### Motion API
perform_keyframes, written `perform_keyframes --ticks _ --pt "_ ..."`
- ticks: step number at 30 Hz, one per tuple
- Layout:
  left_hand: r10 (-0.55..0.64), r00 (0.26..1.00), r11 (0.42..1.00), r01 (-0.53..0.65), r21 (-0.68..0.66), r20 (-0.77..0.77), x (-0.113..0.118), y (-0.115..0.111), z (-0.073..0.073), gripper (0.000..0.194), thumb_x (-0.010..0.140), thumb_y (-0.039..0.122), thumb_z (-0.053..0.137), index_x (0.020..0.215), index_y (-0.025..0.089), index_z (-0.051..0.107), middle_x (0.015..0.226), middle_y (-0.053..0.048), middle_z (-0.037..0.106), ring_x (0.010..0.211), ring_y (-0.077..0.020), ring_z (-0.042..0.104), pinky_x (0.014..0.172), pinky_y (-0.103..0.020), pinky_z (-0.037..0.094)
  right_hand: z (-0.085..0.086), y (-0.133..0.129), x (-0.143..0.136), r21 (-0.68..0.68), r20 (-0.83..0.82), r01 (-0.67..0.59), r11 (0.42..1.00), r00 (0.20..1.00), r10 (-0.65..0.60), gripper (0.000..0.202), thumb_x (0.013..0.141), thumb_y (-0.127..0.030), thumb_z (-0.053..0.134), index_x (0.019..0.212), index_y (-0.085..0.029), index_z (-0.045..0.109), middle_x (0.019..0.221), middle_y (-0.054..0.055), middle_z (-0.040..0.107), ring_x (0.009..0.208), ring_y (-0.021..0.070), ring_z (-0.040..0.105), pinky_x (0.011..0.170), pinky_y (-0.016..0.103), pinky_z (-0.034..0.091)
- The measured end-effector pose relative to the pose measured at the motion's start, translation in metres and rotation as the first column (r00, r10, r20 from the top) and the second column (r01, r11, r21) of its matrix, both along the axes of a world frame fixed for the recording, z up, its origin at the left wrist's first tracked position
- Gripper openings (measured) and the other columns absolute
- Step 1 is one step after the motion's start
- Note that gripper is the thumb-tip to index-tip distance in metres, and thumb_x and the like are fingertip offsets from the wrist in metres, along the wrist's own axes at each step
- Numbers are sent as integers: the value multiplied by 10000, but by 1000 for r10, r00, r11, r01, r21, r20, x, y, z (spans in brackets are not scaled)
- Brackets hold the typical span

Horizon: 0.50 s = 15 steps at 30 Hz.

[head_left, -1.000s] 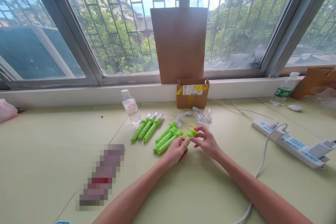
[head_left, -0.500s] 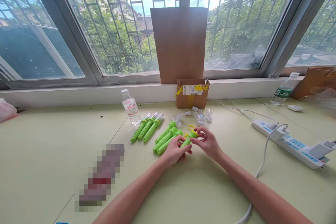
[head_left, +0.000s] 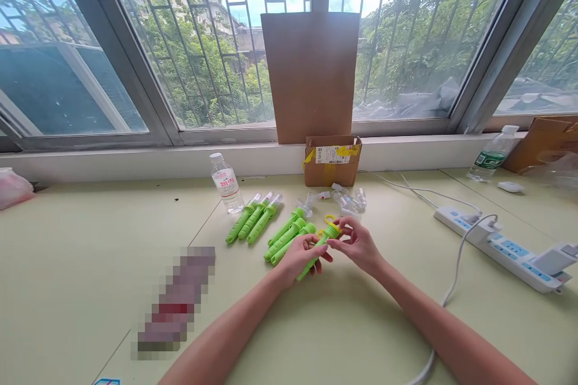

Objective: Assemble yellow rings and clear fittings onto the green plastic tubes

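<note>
My left hand is closed around a green plastic tube, its lower end sticking out below the fingers. At the tube's threaded upper end, my right hand pinches with thumb and fingertips. A yellow plastic ring shows at that end; how it is fastened is hidden by the fingers. Just left of my hands lie several similar green tubes without caps, their threaded ends pointing away. Farther left rest green tubes with clear caps. Clear plastic caps are scattered beyond my right hand.
A water bottle stands behind the capped tubes. An opened cardboard box sits by the window ledge. To the right are a power strip with cables, another bottle and a white case. A blurred object lies left.
The held tube's lower end now shows below my left hand, where it was hidden before. My right hand stays at the threaded end. The view has shifted slightly.
</note>
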State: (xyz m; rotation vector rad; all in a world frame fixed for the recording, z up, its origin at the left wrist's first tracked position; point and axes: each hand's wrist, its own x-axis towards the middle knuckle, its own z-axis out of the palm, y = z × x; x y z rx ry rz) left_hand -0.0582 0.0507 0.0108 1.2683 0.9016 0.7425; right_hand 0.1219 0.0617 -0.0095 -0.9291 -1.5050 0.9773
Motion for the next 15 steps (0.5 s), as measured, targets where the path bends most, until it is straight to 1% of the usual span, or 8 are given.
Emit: perform_keyframes --ticks 4,9,15 --pt "-19 1000 1000 19 1 12 -1 0 1 382 736 487 637 839 133 535 819 -108 708 437 -104 559 367 -191 343 1 0 2 -26 21 -43 999 999 43 379 683 -403 734 858 -221 451 1114 68 550 817 186 652 588 300 580" --pt "-26 999 1000 26 5 22 -1 2 -2 374 738 482 633 837 134 535 808 -103 706 431 -102 561 364 -188 343 0 2 2 -44 38 -30 999 999 32 372 686 -401 730 829 -216 441 1099 73 591 819 206 676 653 345 584" --pt "-52 998 999 52 -3 32 -4 4 -3 367 740 480 629 821 133 543 802 -102 703 421 -100 555 372 -199 349 -2 2 2 -22 26 -13 1000 1000 13 382 674 -393 742 780 -217 420 1040 62 620 818 218 684 633 333 587"
